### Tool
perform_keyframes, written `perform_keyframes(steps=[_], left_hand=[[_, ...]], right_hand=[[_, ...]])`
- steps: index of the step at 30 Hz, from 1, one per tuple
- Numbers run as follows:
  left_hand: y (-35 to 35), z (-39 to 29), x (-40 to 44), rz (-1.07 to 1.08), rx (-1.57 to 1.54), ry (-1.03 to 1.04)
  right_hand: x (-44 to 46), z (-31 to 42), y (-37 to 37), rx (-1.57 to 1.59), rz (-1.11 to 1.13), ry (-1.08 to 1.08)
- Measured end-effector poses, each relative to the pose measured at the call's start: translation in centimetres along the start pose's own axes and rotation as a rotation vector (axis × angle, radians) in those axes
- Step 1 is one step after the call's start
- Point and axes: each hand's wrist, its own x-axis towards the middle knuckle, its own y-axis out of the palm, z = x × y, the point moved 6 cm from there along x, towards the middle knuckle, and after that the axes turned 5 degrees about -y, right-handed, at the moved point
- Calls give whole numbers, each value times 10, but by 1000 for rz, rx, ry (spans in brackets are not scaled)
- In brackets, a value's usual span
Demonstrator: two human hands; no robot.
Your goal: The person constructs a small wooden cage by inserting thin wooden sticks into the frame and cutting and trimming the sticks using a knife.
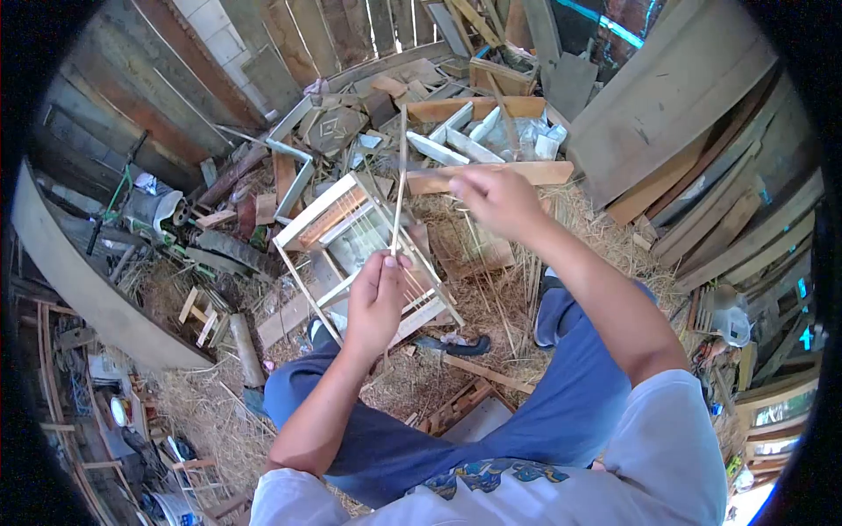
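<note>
My left hand (377, 287) is closed around the lower end of a thin wooden stick (400, 188), which stands nearly upright. To the right of the stick, my right hand (498, 203) is raised with its fingers curled in. A blurred greyish streak runs left from those fingers towards the stick; what it is I cannot make out. Below my left hand rests a wooden frame (294, 230) with a row of thin slats across it, partly hidden by my hand and forearm. A dark curved object (452, 345) lies on the straw between my legs.
Scrap boards and white-painted frames (465, 145) are piled ahead. Large panels (667, 96) lean at the right. A small green bicycle (118, 197) and a curved board (96, 280) stand at the left. Straw (210, 399) covers the ground. Near my lap is a wooden box (478, 412).
</note>
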Motion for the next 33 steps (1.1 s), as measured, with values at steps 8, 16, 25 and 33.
perform_keyframes(steps=[8,16,25,33], left_hand=[[7,9,12,21,-227,6],[8,6,16,43,-204,48],[21,-16,-6,202,-204,-209],[11,-10,17,173,-223,-165]], right_hand=[[-11,45,35,-66,204,-284],[-13,49,28,-181,254,-269],[17,-54,-38,-15,-120,294],[-5,17,21,-55,212,-11]])
